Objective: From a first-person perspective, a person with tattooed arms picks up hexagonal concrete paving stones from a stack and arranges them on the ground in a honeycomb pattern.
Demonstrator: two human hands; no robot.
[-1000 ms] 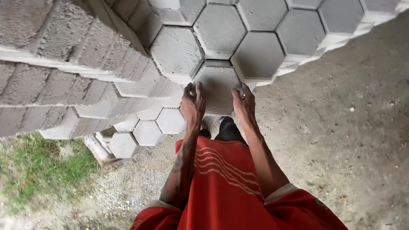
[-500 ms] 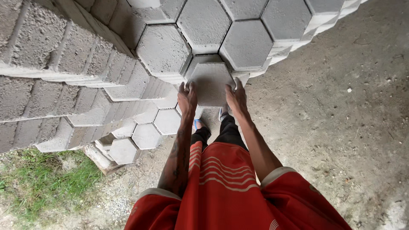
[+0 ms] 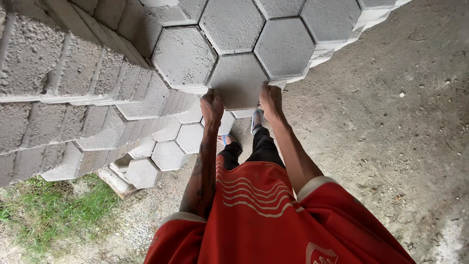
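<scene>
While one grey hexagonal paver (image 3: pixel 238 80) lies flat, face up, a corner pointing toward the person, at the stack's (image 3: pixel 97 93) near top edge, left hand (image 3: pixel 211 106) and right hand (image 3: pixel 270 99) clamp fingers on it.

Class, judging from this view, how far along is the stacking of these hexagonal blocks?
Done: several hexagonal pavers already lie fitted edge to edge on the top layer. In hand: left hand and right hand grip one paver at the stack's edge. Left: the lower stepped stack stays shorter.
</scene>
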